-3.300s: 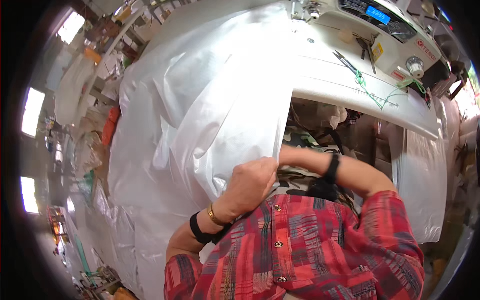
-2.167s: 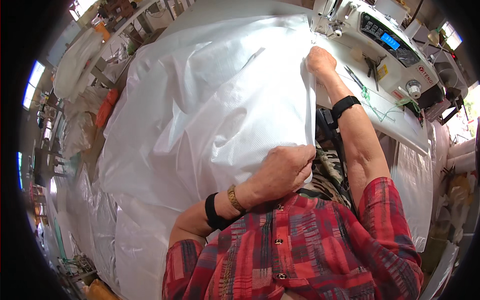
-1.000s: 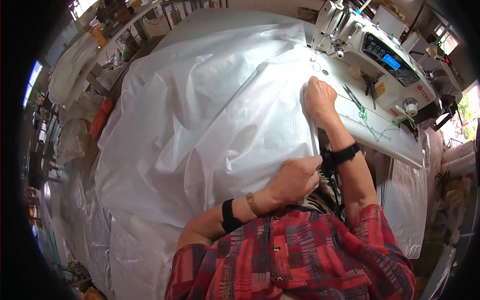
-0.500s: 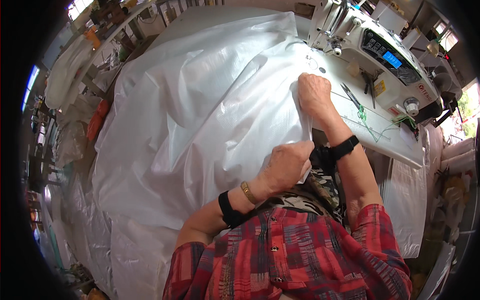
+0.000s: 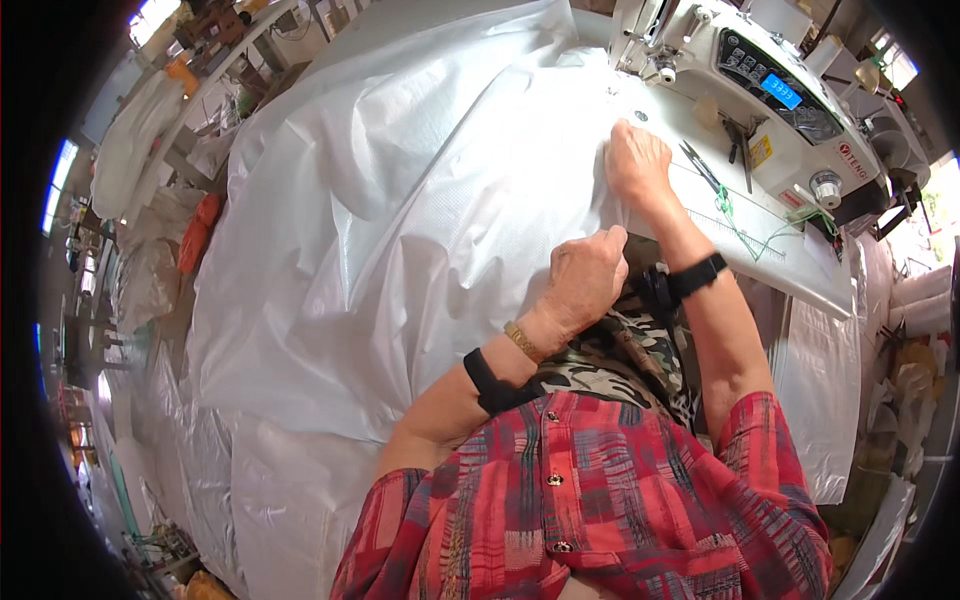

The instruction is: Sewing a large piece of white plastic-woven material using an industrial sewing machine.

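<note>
White woven sheet [image 5: 400,230]: spread across the centre and left of the frame, draped over the worktop [image 5: 790,270] and spilling toward the lower left. Judged light, limp and slick, with a crisp crease when folded; prone to sliding and billowing, not fragile. Best taken at the folded edge near frame centre-right, close to the sewing machine [image 5: 760,90] at upper right.

Left hand [image 5: 585,285]: centre-right of frame, fingers curled nearly closed, pinching the sheet's edge fold between thumb and fingers.

Right hand [image 5: 635,165]: above it, nearer the machine, laid mostly flat and open, palm down, pressing the sheet onto the worktop; nothing enclosed in the grip.

Scissors [image 5: 705,165] and green thread [image 5: 745,230]: on the worktop just right of the right hand.
</note>
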{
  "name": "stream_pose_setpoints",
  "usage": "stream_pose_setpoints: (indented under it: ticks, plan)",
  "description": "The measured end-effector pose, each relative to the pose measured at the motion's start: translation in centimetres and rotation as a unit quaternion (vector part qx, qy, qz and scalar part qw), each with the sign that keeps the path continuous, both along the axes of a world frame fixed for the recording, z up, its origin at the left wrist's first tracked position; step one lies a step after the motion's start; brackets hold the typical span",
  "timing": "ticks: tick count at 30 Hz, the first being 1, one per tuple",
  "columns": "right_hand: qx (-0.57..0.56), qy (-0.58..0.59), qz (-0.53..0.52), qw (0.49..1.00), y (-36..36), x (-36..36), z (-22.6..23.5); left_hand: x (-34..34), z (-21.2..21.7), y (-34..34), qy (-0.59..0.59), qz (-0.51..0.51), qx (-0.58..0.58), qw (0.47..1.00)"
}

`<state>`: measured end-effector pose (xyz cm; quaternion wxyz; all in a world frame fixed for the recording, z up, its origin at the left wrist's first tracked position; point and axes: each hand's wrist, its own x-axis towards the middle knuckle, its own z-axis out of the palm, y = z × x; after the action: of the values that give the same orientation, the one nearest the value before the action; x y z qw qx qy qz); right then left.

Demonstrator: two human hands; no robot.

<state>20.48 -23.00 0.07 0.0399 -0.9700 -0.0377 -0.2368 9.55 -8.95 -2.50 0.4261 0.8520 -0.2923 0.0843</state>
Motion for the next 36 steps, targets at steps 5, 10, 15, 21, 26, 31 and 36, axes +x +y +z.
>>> stream_pose_setpoints:
  ticks: [5,10,15,21,26,31,36]
  plan:
    - [0.022,0.072,-0.025,0.997,1.7,-3.3,1.3,0.4,-0.3,0.4,-0.044,-0.026,-0.035,0.998]
    - [-0.004,0.053,0.026,0.998,1.3,-1.4,1.2,1.9,0.2,0.2,-0.079,0.018,0.000,0.997]
    - [-0.020,0.062,0.029,0.997,0.9,1.0,1.3,3.9,1.5,0.0,-0.086,0.026,0.020,0.996]
    - [-0.046,0.048,0.011,0.998,0.3,3.7,1.2,6.5,2.4,-1.2,-0.079,0.061,0.075,0.992]
    - [-0.023,0.059,0.015,0.998,-0.2,3.9,1.0,6.2,2.6,-0.9,-0.082,0.089,0.087,0.989]
    - [0.164,0.063,0.023,0.984,-0.3,-4.5,1.7,0.2,1.2,4.7,-0.025,-0.024,-0.096,0.995]
    - [0.414,0.040,0.088,0.905,0.6,-13.8,-1.6,-8.6,-6.4,14.2,0.122,0.033,-0.086,0.988]
